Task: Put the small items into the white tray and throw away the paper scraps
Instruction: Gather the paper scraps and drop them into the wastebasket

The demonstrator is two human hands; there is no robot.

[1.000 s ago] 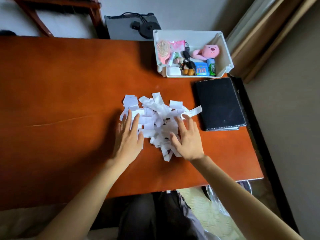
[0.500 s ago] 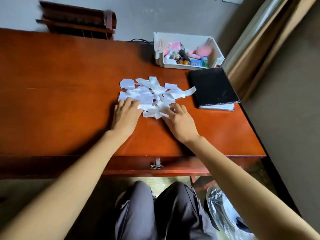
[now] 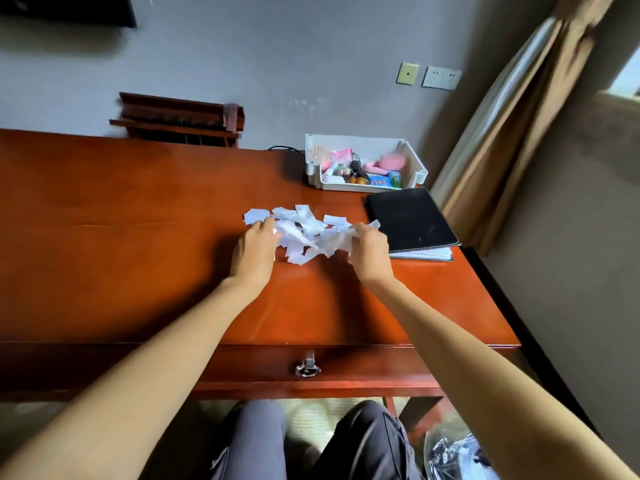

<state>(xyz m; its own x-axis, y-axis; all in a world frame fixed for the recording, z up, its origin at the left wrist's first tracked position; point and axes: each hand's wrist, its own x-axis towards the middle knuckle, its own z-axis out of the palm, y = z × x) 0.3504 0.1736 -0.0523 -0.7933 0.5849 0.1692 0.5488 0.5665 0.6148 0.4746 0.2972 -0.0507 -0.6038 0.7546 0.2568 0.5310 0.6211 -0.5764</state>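
Observation:
A heap of white paper scraps (image 3: 302, 230) lies on the red-brown desk (image 3: 138, 244), between my two hands. My left hand (image 3: 255, 251) curls against the heap's left side, fingers touching the scraps. My right hand (image 3: 367, 250) closes on the scraps at the heap's right side and bunches them. The white tray (image 3: 414, 164) stands at the desk's far right, holding several small items, among them a pink toy (image 3: 391, 162) and a pink brush (image 3: 320, 154).
A black notebook (image 3: 412, 218) lies just right of my right hand. A wooden rack (image 3: 180, 119) stands behind the desk by the wall. A clear plastic bag (image 3: 457, 455) sits on the floor at the lower right. A curtain (image 3: 502, 133) hangs at the right.
The camera has tilted up and back, showing the desk's drawer front and the wall. Both hands went from flat on the heap to curled around its sides, the right one bunching scraps.

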